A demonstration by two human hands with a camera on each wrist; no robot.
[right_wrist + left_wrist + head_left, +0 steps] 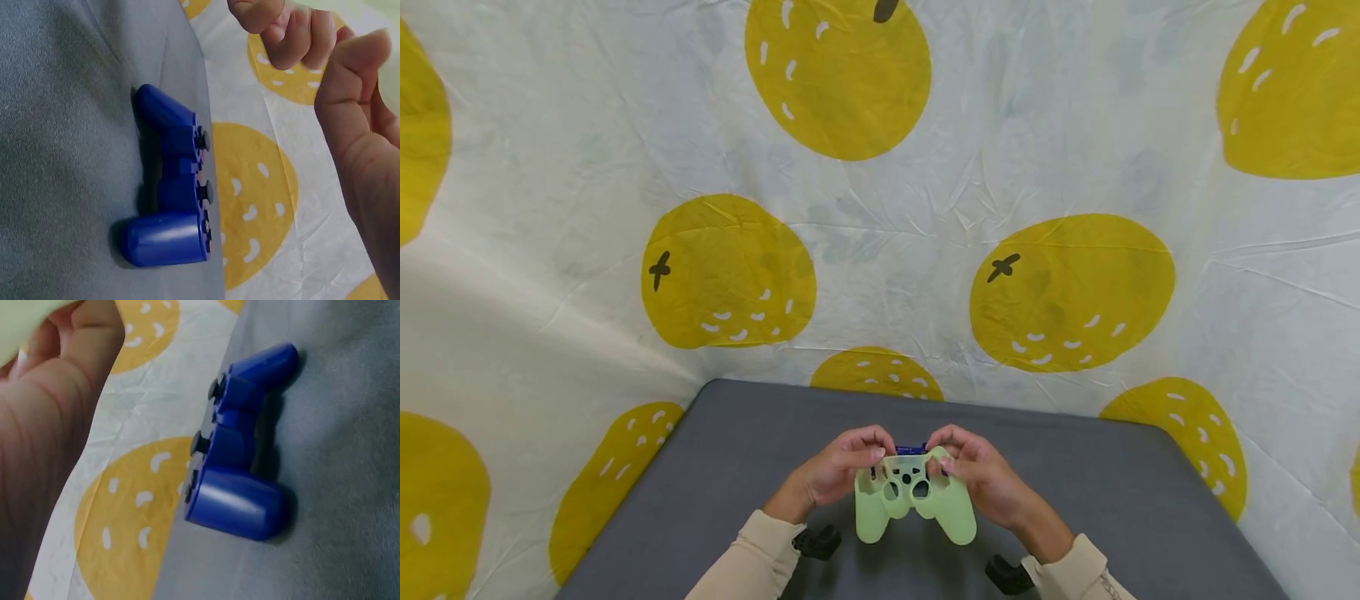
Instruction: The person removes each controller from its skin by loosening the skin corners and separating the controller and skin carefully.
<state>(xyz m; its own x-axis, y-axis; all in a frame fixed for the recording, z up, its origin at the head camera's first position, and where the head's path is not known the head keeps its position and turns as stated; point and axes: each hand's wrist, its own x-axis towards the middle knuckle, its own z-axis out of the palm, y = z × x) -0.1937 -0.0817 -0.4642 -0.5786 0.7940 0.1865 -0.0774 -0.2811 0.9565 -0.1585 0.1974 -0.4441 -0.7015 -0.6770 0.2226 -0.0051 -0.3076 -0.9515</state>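
A pale green, soft-looking game controller cover [871,518] is held up between both hands, its cut-outs for sticks and buttons showing. My left hand [842,462] pinches its upper left corner between thumb and fingers. At the upper right corner, my right hand [988,477] grips the cover the same way. Below and behind it, a blue game controller [240,503] lies on the table with its two dark sticks up. In the head view the cover hides most of it. Both wrist views show the controller apart from the hands, the cover's edge [19,322] high above.
The controller rests on a dark grey cloth-covered table [760,425]. Behind and beside the table hangs a white curtain [895,283] printed with large yellow fruit. Black wrist straps [820,542] sit at both sleeve cuffs.
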